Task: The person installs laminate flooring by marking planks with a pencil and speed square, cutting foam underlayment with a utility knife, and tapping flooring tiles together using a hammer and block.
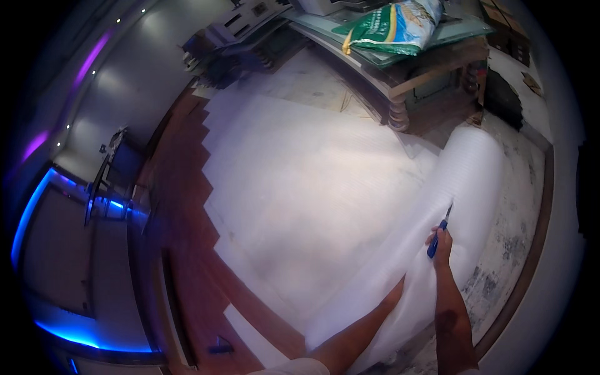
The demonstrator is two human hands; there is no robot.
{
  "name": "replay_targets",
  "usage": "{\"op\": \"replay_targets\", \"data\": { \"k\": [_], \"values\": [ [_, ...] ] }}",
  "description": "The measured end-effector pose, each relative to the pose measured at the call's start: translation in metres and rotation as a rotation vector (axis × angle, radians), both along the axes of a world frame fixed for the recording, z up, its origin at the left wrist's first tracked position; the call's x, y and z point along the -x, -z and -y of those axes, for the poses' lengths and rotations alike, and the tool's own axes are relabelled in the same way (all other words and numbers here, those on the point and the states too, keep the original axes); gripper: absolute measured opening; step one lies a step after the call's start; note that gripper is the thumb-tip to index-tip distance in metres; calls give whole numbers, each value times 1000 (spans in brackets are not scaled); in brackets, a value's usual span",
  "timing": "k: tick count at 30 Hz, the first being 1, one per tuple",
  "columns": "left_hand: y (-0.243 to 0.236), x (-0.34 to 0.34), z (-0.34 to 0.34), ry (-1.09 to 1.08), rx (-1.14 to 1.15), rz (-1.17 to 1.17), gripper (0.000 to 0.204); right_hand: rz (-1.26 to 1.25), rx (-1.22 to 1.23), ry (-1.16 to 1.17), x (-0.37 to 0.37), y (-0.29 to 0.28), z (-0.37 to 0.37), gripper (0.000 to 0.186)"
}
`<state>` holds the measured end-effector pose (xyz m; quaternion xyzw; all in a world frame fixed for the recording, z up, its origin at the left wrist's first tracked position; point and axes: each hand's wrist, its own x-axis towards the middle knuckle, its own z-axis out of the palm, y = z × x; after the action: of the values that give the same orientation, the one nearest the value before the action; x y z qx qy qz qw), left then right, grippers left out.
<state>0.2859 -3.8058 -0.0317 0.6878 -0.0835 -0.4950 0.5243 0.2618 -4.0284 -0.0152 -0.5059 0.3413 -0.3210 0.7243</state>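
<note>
Open passage lies over the flat white underlay sheet (300, 187), ahead and to the left of the hands. The foam roll (469, 181) rises as a barrier on the right. Beyond it, the carved table leg (398, 112) and counter (431, 65) block the far side. Laid wooden floorboards (181, 206) border the left, flush and passable.

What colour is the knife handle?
Blue; the knife shows in the head view, held in the right hand.
</note>
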Motion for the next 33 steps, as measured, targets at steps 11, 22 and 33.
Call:
{"op": "replay_targets", "data": {
  "k": [11, 22, 33],
  "values": [
    [-4, 8, 14, -137, -4, 17, 79, -83, 225, 49, 22, 68, 1, 51],
    [-23, -5, 4, -82, 67, -85, 83, -316, 387, 181, 13, 176, 26, 25],
    [-77, -28, 78, 44, 351, -324, 88, -204, -49, 58, 30, -91, 17, 34]
  ]
}}
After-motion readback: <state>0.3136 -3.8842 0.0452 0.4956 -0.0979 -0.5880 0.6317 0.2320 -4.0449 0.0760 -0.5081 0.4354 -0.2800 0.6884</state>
